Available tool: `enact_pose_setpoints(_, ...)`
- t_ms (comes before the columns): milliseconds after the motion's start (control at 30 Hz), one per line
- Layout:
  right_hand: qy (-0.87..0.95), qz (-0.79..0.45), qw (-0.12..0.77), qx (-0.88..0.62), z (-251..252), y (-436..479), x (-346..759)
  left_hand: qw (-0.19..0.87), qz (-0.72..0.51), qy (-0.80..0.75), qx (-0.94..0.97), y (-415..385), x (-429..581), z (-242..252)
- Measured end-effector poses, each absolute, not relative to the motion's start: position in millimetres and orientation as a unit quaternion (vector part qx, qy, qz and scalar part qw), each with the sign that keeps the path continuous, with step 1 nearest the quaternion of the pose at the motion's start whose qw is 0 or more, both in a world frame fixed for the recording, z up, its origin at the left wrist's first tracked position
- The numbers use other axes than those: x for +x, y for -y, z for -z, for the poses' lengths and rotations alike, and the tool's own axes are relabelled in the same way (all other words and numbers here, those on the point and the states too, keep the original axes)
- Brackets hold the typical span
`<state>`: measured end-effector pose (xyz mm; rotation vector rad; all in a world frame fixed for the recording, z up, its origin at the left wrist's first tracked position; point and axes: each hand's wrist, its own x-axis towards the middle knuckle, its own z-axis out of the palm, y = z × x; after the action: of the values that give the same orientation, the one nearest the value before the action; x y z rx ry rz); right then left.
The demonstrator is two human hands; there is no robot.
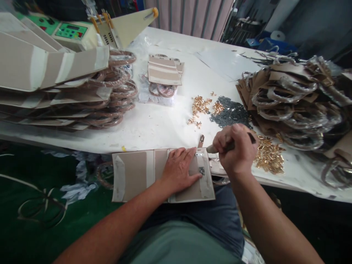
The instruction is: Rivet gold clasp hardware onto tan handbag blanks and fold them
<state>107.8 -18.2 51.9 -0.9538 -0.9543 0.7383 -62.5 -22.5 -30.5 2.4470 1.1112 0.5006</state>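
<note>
A beige bag panel (pixel 134 172) with pale edge strips lies inside up across my lap and the table's front edge. My left hand (pixel 180 168) rests flat on it, fingers spread. Just right of those fingers, a small silver metal plate (pixel 199 154) and a dark metal plate (pixel 202 171) sit on the panel. My right hand (pixel 237 148) is wrapped around a grey hand tool (pixel 212 148), whose blunt end points left near the panel's top right corner; its exact kind is unclear. Beyond that edge a strap tab with a metal fitting (pixel 201 140) sticks out.
Gold metal fittings (pixel 268 156) lie in a heap right of my right hand, with more gold pieces (pixel 200 105) and dark metal plates (pixel 231 113) beyond. Stacked bag panels with wrapped handles (pixel 110 88) stand left; another pile (pixel 294 99) stands right. A machine control box (pixel 72 31) is behind.
</note>
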Motion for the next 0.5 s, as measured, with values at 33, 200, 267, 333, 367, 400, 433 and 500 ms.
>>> enact_pose_setpoints(33,0.437,-0.329,0.721,-0.426,-51,19,105,0.204,-0.181,-0.397,0.877,22,-63,30)
enact_pose_setpoints(200,0.448,-0.351,0.655,-0.497,-30,14,97,0.212,-0.186,-0.392,0.876,20,-63,29)
enact_pose_setpoints(267,0.454,-0.353,0.664,-0.479,-28,11,99,0.209,-0.183,-0.393,0.876,20,-63,29)
enact_pose_setpoints(333,0.462,-0.349,0.683,-0.445,-29,9,102,0.207,-0.181,-0.394,0.877,20,-63,30)
enact_pose_setpoints(367,0.464,-0.349,0.686,-0.438,-29,9,103,0.207,-0.181,-0.395,0.877,21,-63,30)
enact_pose_setpoints(400,0.463,-0.35,0.685,-0.44,-27,9,103,0.209,-0.182,-0.396,0.876,21,-63,31)
enact_pose_setpoints(433,0.459,-0.353,0.681,-0.448,-25,9,104,0.211,-0.183,-0.395,0.875,21,-62,31)
enact_pose_setpoints(500,0.45,-0.357,0.67,-0.47,-20,9,103,0.215,-0.184,-0.391,0.876,21,-63,30)
